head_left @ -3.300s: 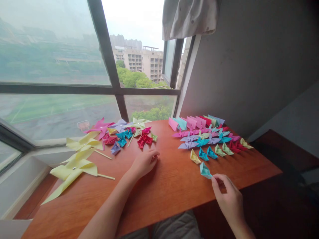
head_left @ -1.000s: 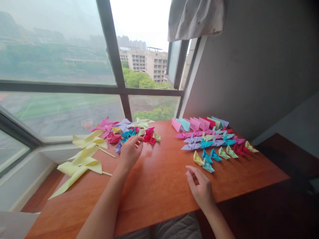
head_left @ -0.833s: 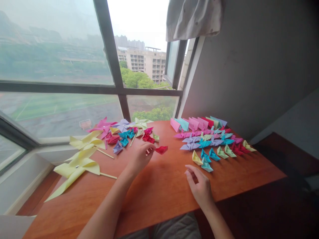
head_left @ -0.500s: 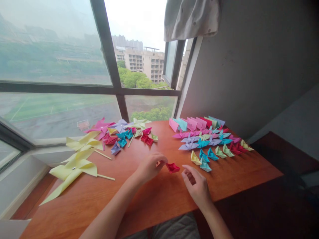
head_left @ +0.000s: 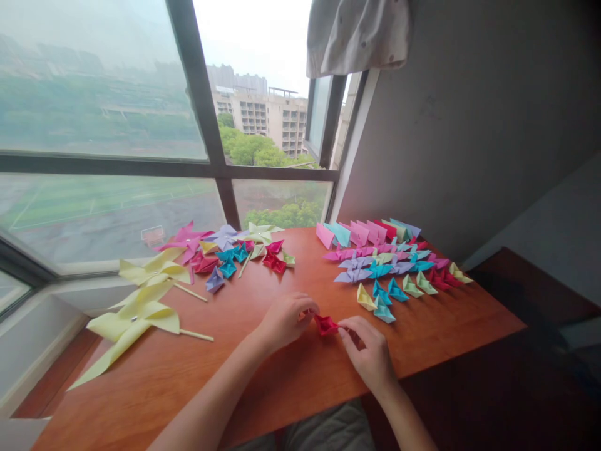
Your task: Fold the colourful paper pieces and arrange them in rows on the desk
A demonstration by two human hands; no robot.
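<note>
Head view, from the left: a large yellow pinwheel (head_left: 157, 313) lies on the table (head_left: 253, 294), its stick toward the left hand (head_left: 285, 322), whose fingers are closed on the left tip of a red paper boat (head_left: 327, 325); the right hand (head_left: 370, 351) has its fingers pinching the opposite tip. Folded paper should be light, springy and easily crushed, so the pointed ends look the safest hold. Bare wood surrounds the boat, but a pale blue boat (head_left: 384, 311) sits near the right hand, and the table's near edge passes under that wrist.
</note>
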